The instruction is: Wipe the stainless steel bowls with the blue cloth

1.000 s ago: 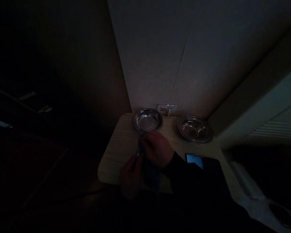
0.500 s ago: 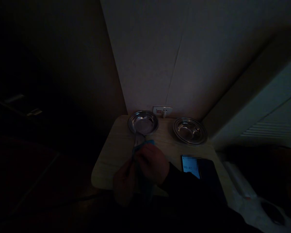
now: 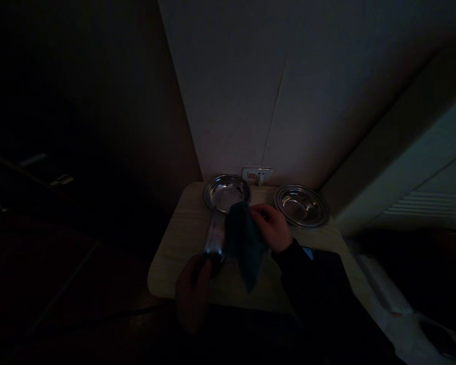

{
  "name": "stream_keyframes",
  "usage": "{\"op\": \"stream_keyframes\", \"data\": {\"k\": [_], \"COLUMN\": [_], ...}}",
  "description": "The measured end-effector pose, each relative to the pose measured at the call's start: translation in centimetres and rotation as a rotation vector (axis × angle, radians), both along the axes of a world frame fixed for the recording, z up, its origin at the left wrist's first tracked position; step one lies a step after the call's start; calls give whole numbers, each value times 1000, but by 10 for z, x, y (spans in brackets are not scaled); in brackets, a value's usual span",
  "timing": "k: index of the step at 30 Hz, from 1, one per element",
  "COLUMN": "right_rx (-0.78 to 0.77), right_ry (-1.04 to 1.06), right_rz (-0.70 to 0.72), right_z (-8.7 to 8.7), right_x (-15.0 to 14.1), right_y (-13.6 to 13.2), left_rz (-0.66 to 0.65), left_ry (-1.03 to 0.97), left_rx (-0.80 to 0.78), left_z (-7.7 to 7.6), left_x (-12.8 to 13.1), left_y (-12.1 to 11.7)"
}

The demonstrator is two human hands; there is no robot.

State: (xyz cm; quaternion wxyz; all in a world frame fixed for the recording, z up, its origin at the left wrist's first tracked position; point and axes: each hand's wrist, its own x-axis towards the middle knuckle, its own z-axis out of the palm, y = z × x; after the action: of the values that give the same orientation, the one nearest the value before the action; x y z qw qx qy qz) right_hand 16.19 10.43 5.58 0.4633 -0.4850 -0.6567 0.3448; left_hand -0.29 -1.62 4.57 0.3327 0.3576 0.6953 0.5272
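Observation:
The scene is very dim. My left hand (image 3: 193,289) is closed round the lower end of a shiny metal utensil (image 3: 214,235) that points up towards the left steel bowl (image 3: 227,190). My right hand (image 3: 272,226) pinches a dark teal cloth (image 3: 245,243), which hangs down just right of the utensil, over the light wooden table (image 3: 178,238). My dark sleeve runs from the right hand towards the lower right.
A second steel bowl (image 3: 302,205) stands at the table's back right. A wall socket (image 3: 257,175) sits behind the bowls. A lit phone (image 3: 309,252) is mostly hidden by my sleeve. White furniture lies at the right; the left is dark.
My right hand has pulled the cloth off the utensil and moved right and up, so the metal now shows bare. The left hand keeps its hold.

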Motion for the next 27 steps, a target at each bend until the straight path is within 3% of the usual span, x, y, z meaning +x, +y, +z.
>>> {"op": "stream_keyframes", "data": {"k": [4,10,16,23,27], "right_rx": [61,172,133,93,0], "right_ry": [30,107,162,189,209], "right_rz": [-18,51,45,60,47], "right_z": [-4,-12,-15,-13,-13], "right_x": [-3,-35,-42,-46,-47], "right_y": [-24,-56,-63,-70,-69], "left_rz": [24,-26,-144,-59,-115], "left_ry": [-30,-19,114,105,154], "left_rx": [20,7,-26,-93,-132], "left_z": [1,-1,4,13,22], "left_x": [1,2,-2,1,0], "left_y": [0,-1,0,-4,1]}}
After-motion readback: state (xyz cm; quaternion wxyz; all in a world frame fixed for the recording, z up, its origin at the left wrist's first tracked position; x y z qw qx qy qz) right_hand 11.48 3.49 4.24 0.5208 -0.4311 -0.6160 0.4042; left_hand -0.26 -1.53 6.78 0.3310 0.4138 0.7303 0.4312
